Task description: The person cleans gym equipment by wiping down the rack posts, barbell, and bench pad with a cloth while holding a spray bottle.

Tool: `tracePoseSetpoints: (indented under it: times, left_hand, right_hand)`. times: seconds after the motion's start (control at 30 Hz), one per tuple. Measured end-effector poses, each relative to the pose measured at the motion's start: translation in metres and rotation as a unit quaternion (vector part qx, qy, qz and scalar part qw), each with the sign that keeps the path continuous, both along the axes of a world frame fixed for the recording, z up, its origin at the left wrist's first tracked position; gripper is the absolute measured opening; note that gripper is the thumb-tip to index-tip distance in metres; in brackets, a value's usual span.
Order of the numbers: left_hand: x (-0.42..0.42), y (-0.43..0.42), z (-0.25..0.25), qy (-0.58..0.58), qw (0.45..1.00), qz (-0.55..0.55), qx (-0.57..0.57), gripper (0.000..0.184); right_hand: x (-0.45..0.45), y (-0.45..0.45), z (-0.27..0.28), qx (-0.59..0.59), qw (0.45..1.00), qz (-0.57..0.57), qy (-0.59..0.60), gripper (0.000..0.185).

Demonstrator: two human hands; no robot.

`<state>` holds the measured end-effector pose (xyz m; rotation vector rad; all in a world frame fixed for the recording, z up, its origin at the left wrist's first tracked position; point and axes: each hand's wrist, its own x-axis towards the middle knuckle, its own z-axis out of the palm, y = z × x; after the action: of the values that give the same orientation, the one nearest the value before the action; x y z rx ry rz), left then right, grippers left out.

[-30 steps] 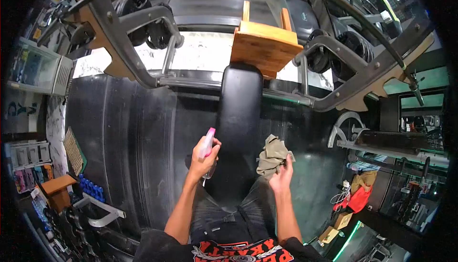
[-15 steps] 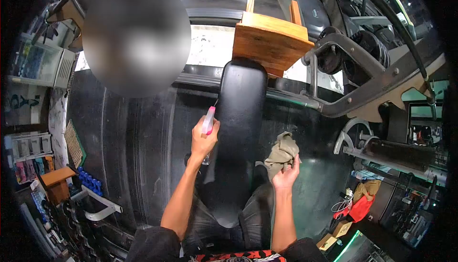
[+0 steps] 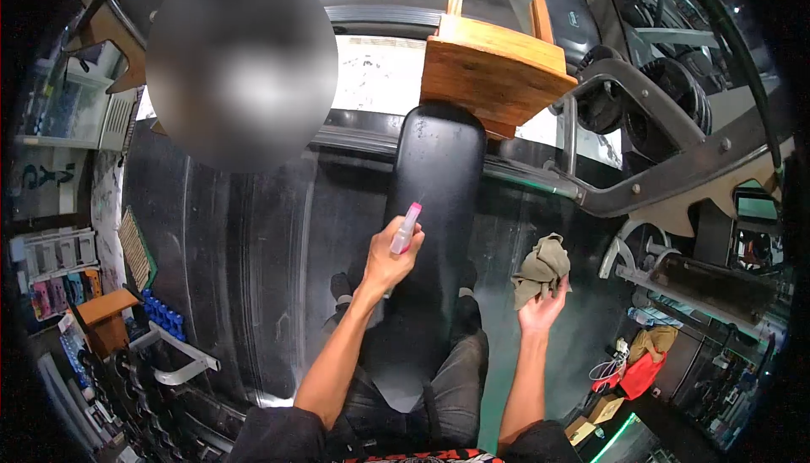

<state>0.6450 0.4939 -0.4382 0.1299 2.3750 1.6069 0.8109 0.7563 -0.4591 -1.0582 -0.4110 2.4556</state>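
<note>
My left hand (image 3: pixel 390 257) is wrapped round a spray bottle (image 3: pixel 406 228) with a pink and clear spray head pointing up the bench. It is over the black padded bench (image 3: pixel 439 159), whose far end shows small wet-looking spots. The lower part of the bottle is mostly hidden by my hand. Out to the right of the bench, above the dark floor, my right hand (image 3: pixel 544 307) grips a crumpled olive-grey cloth (image 3: pixel 542 267). I sit astride the near end of the bench, with a leg on each side.
A wooden box-like piece (image 3: pixel 498 71) stands at the bench's far end. Right of it are a grey metal frame (image 3: pixel 650 180) and weight plates (image 3: pixel 666 104). Dumbbells (image 3: pixel 135 379) line the lower left. A red bag (image 3: pixel 645 374) lies at the right. A blurred disc covers the upper left.
My left hand has moved right with the spray bottle, from the bench's left edge to over the pad. My right hand and the cloth have shifted right. Spots now show on the pad's far end.
</note>
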Motion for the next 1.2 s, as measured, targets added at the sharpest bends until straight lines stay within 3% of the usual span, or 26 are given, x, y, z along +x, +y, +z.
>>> tracePoseSetpoints:
  times: [0.07, 0.13, 0.17, 0.2, 0.27, 0.33, 0.37, 0.47, 0.53, 0.57, 0.6, 0.63, 0.67, 0.73, 0.83, 0.87, 0.97, 1.0, 1.07, 1.13, 1.2]
  left_hand:
    - [-0.001, -0.006, -0.006, -0.054, 0.998, 0.007, 0.022, 0.016]
    - [-0.010, -0.010, -0.012, -0.060, 0.998, -0.004, 0.016, 0.014]
    - [-0.016, -0.010, -0.014, -0.023, 1.000, -0.007, -0.010, 0.014]
    - [-0.020, -0.009, -0.014, 0.013, 0.999, -0.010, -0.037, 0.014]
    - [-0.024, -0.005, -0.019, -0.013, 1.000, -0.010, 0.001, 0.013]
    - [-0.024, -0.005, -0.015, -0.042, 0.998, -0.012, 0.036, 0.012]
    - [-0.017, -0.008, -0.012, -0.043, 0.998, -0.026, 0.044, 0.012]
    - [0.011, -0.026, -0.021, -0.077, 0.995, -0.046, 0.047, 0.011]
    - [0.030, -0.031, -0.026, -0.164, 0.983, -0.011, 0.081, 0.012]
    - [0.040, -0.034, -0.031, -0.167, 0.983, -0.014, 0.081, 0.012]
    - [0.047, -0.036, -0.038, -0.158, 0.984, -0.008, 0.086, 0.012]
    - [0.053, -0.038, -0.043, -0.149, 0.985, -0.003, 0.091, 0.013]
    - [0.056, -0.040, -0.047, -0.153, 0.984, -0.005, 0.091, 0.013]
    - [0.063, -0.046, -0.051, -0.138, 0.990, -0.025, 0.037, 0.015]
    - [0.067, -0.047, -0.052, -0.159, 0.986, -0.010, 0.049, 0.019]
    - [0.069, -0.050, -0.051, -0.168, 0.984, -0.006, 0.055, 0.020]
    - [0.076, -0.054, -0.056, -0.170, 0.982, 0.026, 0.083, 0.020]
    - [0.075, -0.057, -0.055, -0.173, 0.981, 0.024, 0.083, 0.020]
    - [0.073, -0.059, -0.052, -0.151, 0.985, 0.017, 0.079, 0.019]
    - [0.069, -0.064, -0.052, -0.120, 0.992, -0.005, 0.046, 0.019]
    - [0.067, -0.069, -0.050, -0.089, 0.996, -0.030, 0.011, 0.018]
  right_hand:
    - [-0.011, 0.007, -0.010, 0.028, 0.999, 0.036, 0.011, 0.047]
    - [-0.038, 0.014, -0.013, 0.021, 0.991, 0.086, -0.100, 0.049]
    - [-0.057, 0.015, -0.024, 0.097, 0.980, 0.106, -0.137, 0.050]
    - [-0.080, 0.020, -0.040, 0.098, 0.980, 0.106, -0.138, 0.050]
    - [-0.136, 0.034, -0.082, 0.190, 0.963, 0.157, -0.113, 0.043]
    - [-0.194, 0.031, -0.104, 0.309, 0.933, 0.124, -0.135, 0.038]
    - [-0.220, 0.035, -0.126, 0.408, 0.894, 0.144, -0.114, 0.035]
    - [-0.303, -0.015, -0.101, 0.665, 0.710, 0.191, -0.135, 0.036]
    - [-0.344, -0.046, -0.125, 0.841, 0.507, 0.169, -0.082, 0.047]
    - [-0.360, -0.060, -0.134, 0.887, 0.412, 0.193, -0.080, 0.040]
    - [-0.374, -0.070, -0.150, 0.856, 0.438, 0.271, -0.030, 0.035]
    - [-0.379, -0.079, -0.166, 0.918, 0.289, 0.272, -0.026, 0.040]
    - [-0.380, -0.088, -0.181, 0.904, 0.284, 0.316, -0.047, 0.036]
    - [-0.372, -0.087, -0.187, 0.908, 0.318, 0.273, -0.029, 0.034]
    - [-0.351, -0.044, -0.189, 0.914, 0.282, 0.287, -0.043, 0.031]
    - [-0.336, -0.027, -0.192, 0.896, 0.341, 0.273, -0.076, 0.036]
    - [-0.299, 0.009, -0.182, 0.856, 0.366, 0.293, -0.216, 0.050]
    - [-0.294, 0.009, -0.174, 0.823, 0.406, 0.299, -0.261, 0.049]
    - [-0.302, 0.004, -0.175, 0.780, 0.531, 0.242, -0.225, 0.046]
    - [-0.326, -0.026, -0.182, 0.856, 0.448, 0.159, -0.202, 0.042]
    - [-0.357, -0.067, -0.195, 0.863, 0.451, 0.210, -0.082, 0.033]
